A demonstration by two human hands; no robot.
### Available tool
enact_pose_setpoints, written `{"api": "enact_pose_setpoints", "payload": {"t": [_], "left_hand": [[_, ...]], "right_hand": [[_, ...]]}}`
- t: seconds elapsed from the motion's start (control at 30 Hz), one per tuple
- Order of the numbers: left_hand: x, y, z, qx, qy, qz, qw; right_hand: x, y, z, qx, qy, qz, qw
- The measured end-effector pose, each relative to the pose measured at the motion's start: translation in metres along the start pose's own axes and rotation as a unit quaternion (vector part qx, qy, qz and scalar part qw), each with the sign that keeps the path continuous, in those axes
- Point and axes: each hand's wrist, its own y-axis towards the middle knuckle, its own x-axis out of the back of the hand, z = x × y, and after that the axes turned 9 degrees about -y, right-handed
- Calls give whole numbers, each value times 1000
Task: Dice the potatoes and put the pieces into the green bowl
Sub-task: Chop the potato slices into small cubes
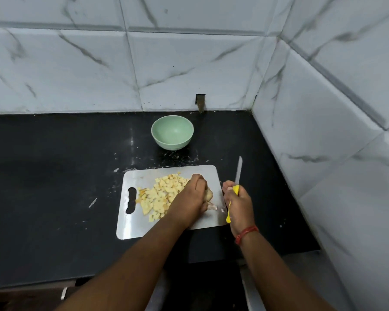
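My left hand (193, 196) is gripping a potato (208, 195) on the cutting board (130, 230) at lower centre, beside the diced pieces (162, 196). My right hand (238, 203) is holding the knife (236, 187), blade up. The green bowl (172, 132) is sitting above, at centre.

My left hand (192, 196) covers most of the potato (209, 195), so I can't tell its shape or how much is left. My right hand (237, 202) hides the middle of the knife (238, 173) handle. Part of the diced pile (161, 196) lies under my left hand. Both forearms run off the bottom edge.
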Motion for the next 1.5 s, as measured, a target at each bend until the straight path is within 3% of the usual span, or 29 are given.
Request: {"api": "enact_pose_setpoints", "payload": {"t": [0.17,0.47,0.73,0.83,0.93,1.3,1.5], "left_hand": [[-5,16,0,-33,34,18,999],[4,12,21,-127,123,32,984],[12,20,28,-135,112,81,981],[13,26,30,-160,128,91,974],[14,26,31,-172,133,81,973],[28,-13,40,-144,126,-1,981],[40,-53,41,-138,154,4,978]], "right_hand": [[9,6,-5,-27,-1,72,997],[-8,22,7,-24,0,113,993],[-18,31,12,-20,-7,81,997],[-15,33,11,1,-45,19,999],[-9,33,14,7,-36,-9,999],[-17,27,13,18,-44,-2,999],[-34,20,20,93,-56,-45,993]]}}
